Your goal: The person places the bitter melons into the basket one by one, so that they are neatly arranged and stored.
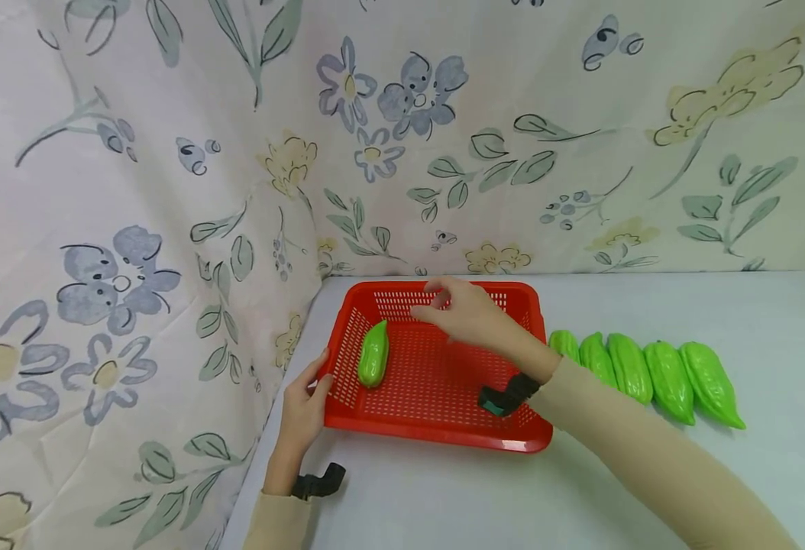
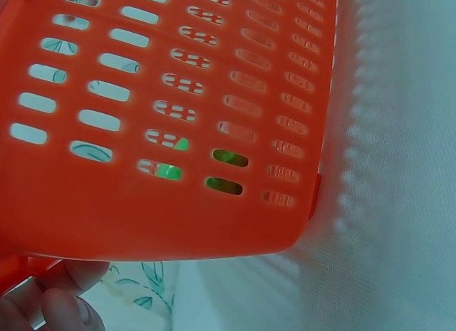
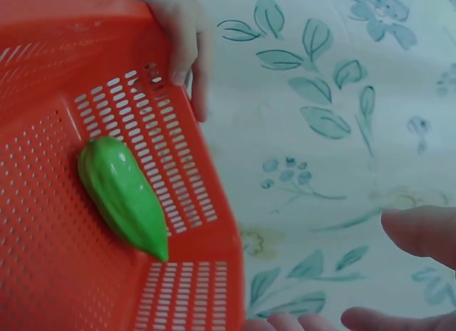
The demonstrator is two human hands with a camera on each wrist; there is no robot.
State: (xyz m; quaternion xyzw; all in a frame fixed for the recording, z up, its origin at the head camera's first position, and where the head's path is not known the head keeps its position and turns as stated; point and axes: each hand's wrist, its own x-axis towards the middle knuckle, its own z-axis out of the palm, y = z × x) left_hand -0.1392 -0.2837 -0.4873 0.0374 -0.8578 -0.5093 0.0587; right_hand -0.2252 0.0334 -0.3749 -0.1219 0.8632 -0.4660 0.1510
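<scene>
A red plastic basket (image 1: 437, 437) with slotted walls stands on the white table. My left hand (image 1: 305, 403) grips its left rim, the thumb on the inner side; the left wrist view shows only some fingertips (image 2: 68, 310) at the rim's edge. Inside, along the left wall, lies a glossy green bitter melon (image 1: 373, 355), pointed at one end, also plain in the right wrist view (image 3: 122, 194). Over the basket's back part hovers my right hand (image 1: 467, 309), thumb and fingers parted with nothing between them. It is apart from the melon.
Several more green bitter melons (image 1: 667, 380) lie in a row on the table (image 1: 780, 336) to the right of the basket. My right forearm partly covers the nearest ones. Floral cloth (image 1: 389, 214) hangs behind and along the left side of the table.
</scene>
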